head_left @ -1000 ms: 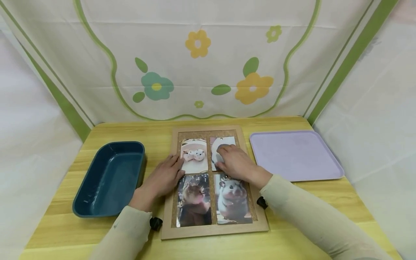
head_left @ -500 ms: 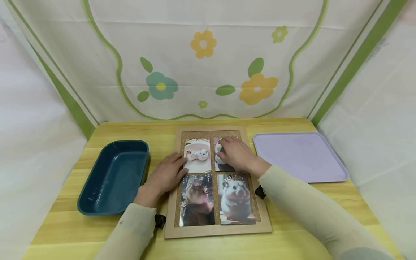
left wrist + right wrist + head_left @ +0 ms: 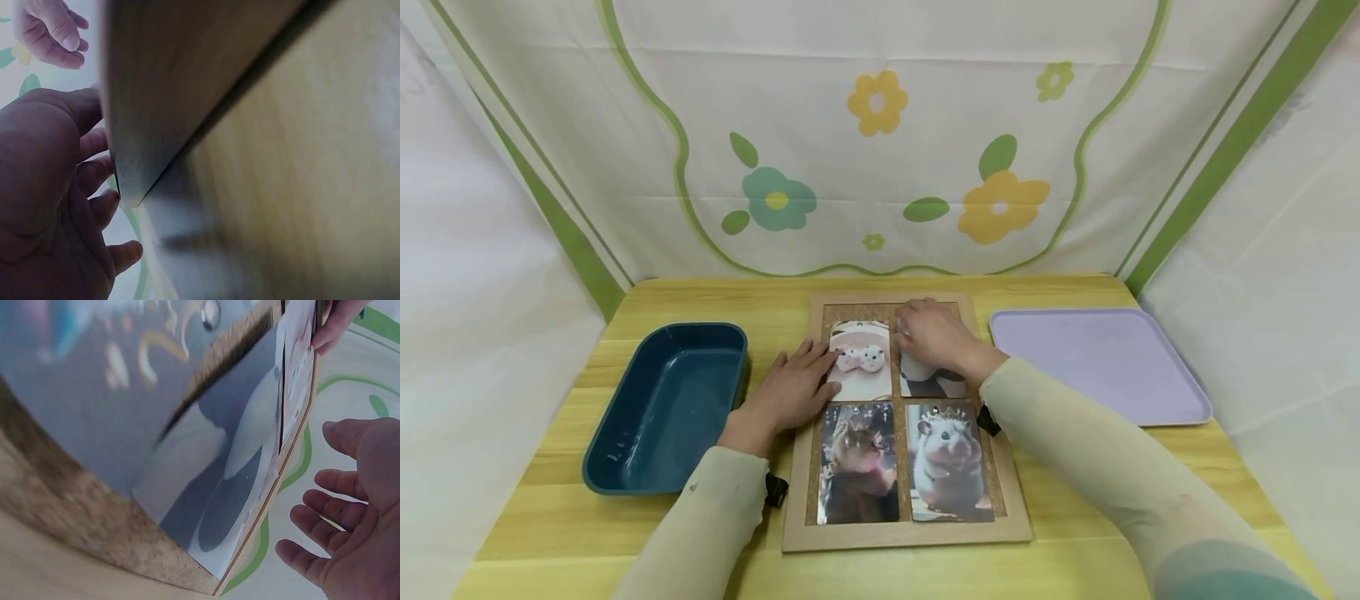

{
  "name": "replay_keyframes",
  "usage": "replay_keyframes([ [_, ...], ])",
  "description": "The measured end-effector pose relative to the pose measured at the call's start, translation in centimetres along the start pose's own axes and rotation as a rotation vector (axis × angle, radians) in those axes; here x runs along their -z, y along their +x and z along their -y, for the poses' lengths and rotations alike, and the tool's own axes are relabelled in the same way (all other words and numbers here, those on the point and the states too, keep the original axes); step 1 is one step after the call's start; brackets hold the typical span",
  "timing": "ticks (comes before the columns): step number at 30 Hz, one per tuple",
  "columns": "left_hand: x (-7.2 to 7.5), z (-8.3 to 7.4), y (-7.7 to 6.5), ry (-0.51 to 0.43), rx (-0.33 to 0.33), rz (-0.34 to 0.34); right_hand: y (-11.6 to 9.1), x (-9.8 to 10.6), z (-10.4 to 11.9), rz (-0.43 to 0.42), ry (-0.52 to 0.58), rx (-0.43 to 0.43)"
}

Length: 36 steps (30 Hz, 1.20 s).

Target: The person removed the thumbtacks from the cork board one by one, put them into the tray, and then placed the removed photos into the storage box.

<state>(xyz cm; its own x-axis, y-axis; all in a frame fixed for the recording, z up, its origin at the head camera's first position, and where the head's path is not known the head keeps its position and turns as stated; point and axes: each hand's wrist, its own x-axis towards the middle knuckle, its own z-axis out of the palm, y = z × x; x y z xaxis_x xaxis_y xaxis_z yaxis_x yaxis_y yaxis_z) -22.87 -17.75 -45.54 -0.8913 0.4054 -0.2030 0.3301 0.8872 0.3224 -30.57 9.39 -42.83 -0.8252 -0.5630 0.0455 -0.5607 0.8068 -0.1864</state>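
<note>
A wood-framed corkboard (image 3: 898, 533) lies flat on the table, with several hamster photos on it. My left hand (image 3: 792, 387) rests on the frame's left side, fingers spread towards the upper-left photo (image 3: 861, 383) of two spotted white animals. My right hand (image 3: 934, 333) is over the upper-right photo (image 3: 925, 385), hiding its top. In the right wrist view, that hand's loosely bent fingers (image 3: 312, 556) stand apart from the board with nothing between them. The lower-left photo (image 3: 857, 467) and lower-right photo (image 3: 951, 475) show small silver pins at their tops.
A deep dark-blue bin (image 3: 591, 450) stands on the left of the table (image 3: 760, 575). To the right lies a flat lilac tray (image 3: 1090, 358). White flowered cloth (image 3: 820, 108) hangs behind and along both sides.
My right hand has moved up the board towards the top edge of the upper-right photo, uncovering the lower part of that photo. My left hand keeps its place at the frame; the head view shifts slightly.
</note>
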Motion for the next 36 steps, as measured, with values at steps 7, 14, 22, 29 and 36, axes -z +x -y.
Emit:
replay_keyframes([
  [7, 0.0, 0.1, 0.1, -0.037, -0.015, -0.002, 2.0, 0.5, -0.8, 0.028, -0.068, 0.014],
  [14, 0.2, -0.2, 0.0, -0.081, 0.001, 0.006, 3.9, 1.2, -0.2, -0.002, -0.141, 0.083],
  [22, 0.1, -0.2, -0.1, -0.078, -0.011, 0.004, 6.3, 0.5, 1.7, 0.051, -0.333, 0.232],
  [29, 0.1, -0.8, -0.2, -0.095, 0.01, 0.023, 6.9, -1.0, 1.9, 0.083, -0.434, 0.316],
  [36, 0.3, -1.3, -0.5, -0.092, 0.017, 0.049, 6.7, -1.4, 1.5, 0.064, -0.447, 0.353],
])
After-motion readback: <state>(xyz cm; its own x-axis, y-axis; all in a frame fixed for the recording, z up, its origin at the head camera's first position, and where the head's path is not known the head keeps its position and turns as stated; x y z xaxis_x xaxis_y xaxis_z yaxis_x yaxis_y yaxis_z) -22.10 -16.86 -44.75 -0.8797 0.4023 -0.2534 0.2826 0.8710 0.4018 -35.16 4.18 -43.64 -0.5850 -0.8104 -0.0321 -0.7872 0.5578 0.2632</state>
